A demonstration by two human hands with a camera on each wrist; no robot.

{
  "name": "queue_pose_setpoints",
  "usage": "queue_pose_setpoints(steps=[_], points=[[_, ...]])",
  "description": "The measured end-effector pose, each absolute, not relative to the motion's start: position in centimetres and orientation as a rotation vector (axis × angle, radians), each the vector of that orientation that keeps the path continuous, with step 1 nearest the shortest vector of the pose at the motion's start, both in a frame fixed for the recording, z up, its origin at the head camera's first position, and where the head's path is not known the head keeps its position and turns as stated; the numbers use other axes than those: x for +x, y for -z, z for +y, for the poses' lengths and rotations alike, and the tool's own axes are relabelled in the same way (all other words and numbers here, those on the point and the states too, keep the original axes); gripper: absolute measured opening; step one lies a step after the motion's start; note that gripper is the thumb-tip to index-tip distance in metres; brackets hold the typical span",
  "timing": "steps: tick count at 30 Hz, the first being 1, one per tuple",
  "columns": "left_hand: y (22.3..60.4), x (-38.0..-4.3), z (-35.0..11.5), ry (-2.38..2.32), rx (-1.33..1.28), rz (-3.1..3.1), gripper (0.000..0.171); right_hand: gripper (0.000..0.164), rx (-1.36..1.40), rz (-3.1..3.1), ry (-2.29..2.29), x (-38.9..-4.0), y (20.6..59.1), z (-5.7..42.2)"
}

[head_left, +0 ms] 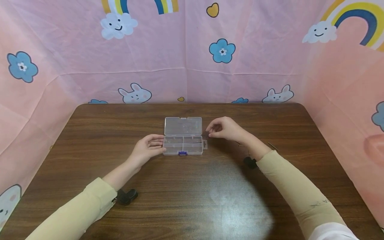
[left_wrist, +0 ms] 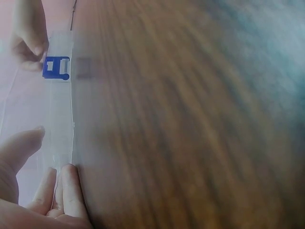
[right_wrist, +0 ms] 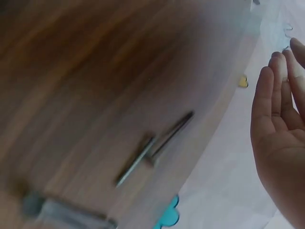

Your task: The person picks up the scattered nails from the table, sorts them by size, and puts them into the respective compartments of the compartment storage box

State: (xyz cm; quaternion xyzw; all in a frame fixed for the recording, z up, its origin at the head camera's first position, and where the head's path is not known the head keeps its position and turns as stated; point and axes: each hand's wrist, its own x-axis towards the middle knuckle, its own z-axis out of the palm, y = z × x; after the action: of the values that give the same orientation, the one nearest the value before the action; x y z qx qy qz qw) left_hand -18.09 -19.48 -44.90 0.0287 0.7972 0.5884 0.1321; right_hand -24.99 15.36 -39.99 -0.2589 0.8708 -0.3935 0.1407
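A clear plastic compartment box (head_left: 183, 154) stands on the table with its lid (head_left: 183, 126) raised behind it. A blue latch (left_wrist: 56, 67) sits at its front. Against the box's left end rest the extended fingers and thumb of my left hand (head_left: 146, 149). My right hand (head_left: 225, 128) hovers just right of the box, its thumb and fingers bent close together. I cannot tell whether a thin thing lies between those fingertips. One thin dark piece (head_left: 196, 142) shows inside the right half of the box.
Thin nails (right_wrist: 172, 135) lie on the brown wooden table (head_left: 168, 200), to the right of the box and under my right forearm. A thicker, blurred metal piece with a round head (right_wrist: 71, 214) lies near them. A pink patterned cloth (head_left: 168, 50) hangs behind the table.
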Motion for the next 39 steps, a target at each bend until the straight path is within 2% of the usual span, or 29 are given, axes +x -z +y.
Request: queue_pose_setpoints(steps=[22, 39], points=[[44.8, -17.7, -19.3, -1.698, 0.079, 2.318, 0.057, 0.017, -0.567, 2.626, 1.044, -24.3, 41.2, 22.6], [44.9, -17.6, -19.3, -1.688, 0.086, 2.333, 0.056, 0.014, -0.575, 2.569, 0.984, -24.0, 42.2, 24.6]])
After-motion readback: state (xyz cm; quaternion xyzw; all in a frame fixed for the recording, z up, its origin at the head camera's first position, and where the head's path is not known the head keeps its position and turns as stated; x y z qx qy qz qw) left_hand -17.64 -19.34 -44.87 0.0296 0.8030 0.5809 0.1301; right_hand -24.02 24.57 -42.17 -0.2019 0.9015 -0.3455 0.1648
